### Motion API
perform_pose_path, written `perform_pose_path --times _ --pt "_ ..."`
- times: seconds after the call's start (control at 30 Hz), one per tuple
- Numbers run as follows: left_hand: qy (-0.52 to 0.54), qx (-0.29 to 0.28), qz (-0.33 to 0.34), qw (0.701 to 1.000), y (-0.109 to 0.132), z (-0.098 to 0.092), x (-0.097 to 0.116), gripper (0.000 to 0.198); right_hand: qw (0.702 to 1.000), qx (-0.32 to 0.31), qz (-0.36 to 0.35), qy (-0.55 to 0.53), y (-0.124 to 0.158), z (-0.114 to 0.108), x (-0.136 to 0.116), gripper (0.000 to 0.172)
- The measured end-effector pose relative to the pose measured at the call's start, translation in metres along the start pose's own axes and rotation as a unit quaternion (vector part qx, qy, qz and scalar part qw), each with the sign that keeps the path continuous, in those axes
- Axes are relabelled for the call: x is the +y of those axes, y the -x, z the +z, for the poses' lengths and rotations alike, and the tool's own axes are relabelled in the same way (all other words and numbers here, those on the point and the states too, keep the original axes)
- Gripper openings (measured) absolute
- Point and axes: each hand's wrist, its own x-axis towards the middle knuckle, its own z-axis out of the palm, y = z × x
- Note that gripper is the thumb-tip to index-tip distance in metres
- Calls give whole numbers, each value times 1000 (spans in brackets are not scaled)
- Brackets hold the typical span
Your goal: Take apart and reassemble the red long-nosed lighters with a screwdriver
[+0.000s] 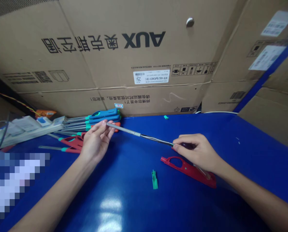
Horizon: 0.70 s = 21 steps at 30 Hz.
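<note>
My left hand (97,141) pinches the far end of a thin grey metal lighter tube (124,130), its fingers closed on it. Black and white wires (156,139) run out of the tube's near end to the fingertips of my right hand (198,151), which is closed on them. A dark, rounded handle-like thing (187,146) also shows in the right hand; its full shape is hidden. Below that hand lies a red lighter shell half (175,164), with an oval opening. A green plastic lighter part (154,181) rests on the blue table to its left.
Several long-nosed lighters, blue ones (105,113) and red ones (72,141), lie beyond my left hand. A white power strip (25,137) with plugs and an orange packet (45,113) are at far left. Behind the table (134,187) stands a cardboard box (86,71). A small green piece (166,117) lies near it.
</note>
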Motion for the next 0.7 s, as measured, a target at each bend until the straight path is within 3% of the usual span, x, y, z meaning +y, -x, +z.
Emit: perform_pose_path --times 0.33,0.53,0.7 --pt "-7 -9 34 999 -1 0 1 25 1000 -4 22 7 -1 1 2 19" --pt "-1 -50 73 996 1 -4 -3 21 999 -19 36 7 0 5 3 18" --pt "7 -76 58 995 4 -4 -4 21 997 -48 60 0 1 7 1 20"
